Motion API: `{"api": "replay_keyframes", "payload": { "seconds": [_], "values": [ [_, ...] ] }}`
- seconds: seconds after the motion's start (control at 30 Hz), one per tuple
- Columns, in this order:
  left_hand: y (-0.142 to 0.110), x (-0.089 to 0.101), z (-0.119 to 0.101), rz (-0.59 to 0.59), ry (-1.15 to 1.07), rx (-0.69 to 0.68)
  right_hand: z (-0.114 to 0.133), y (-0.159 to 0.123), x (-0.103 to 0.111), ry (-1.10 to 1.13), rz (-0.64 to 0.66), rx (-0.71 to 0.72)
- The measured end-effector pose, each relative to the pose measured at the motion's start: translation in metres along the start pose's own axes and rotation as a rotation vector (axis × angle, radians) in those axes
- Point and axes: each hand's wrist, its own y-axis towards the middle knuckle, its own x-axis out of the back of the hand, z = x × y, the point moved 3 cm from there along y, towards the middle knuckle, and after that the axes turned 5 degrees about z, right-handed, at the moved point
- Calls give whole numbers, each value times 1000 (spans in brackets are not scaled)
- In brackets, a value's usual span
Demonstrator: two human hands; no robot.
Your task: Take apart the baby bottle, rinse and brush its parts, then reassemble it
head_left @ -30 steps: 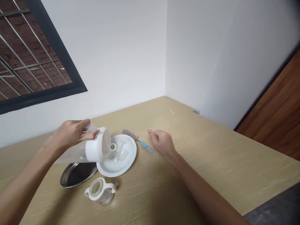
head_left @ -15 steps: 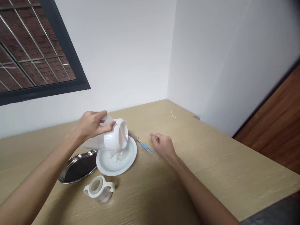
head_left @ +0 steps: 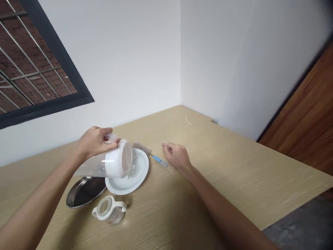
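Gripping a white-lidded pitcher (head_left: 104, 165), the left hand (head_left: 96, 140) hovers above a wooden table (head_left: 221, 166) beside white walls (head_left: 130, 52).

small red lettering on the clear lower body of the white two-handled cup (head_left: 110, 210), toward six or seven o'clock, too small and blurred to read, no other readable text

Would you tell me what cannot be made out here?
Head view: part of the plate, hidden behind the jug.
Head view: palm of the right hand, hidden by curled fingers.
Head view: red print on the cup, too small and blurred.
Head view: window, cut off by the left edge.
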Motion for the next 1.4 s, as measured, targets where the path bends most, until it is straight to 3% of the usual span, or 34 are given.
{"api": "replay_keyframes", "payload": {
  "seconds": [0.2, 0.37, 0.57, 0.77, 0.9, 1.17, 1.4],
  "values": [
    [15, -1, -3, -66, -83, -43, 1, 0, 2, 5, -9, 7],
    [15, -6, 23, -74, 81, 4, 1, 1, 2, 18, -20, 10],
    [-7, -7, 49, -12, 106, 75, -1, 1, 0, 30, -23, 9],
    [-18, -10, 40, 27, -145, 112, -2, 1, -1, 29, -12, 13],
    [-14, -13, 29, -48, -253, 99, -1, 0, 0, 20, -9, 27],
    [-15, -10, 34, -205, 44, 54, 2, 0, 0, 23, -2, 44],
    [-29, -1, 35, -103, 68, 97, 3, -2, -1, 26, 1, 43]
  ]
}}
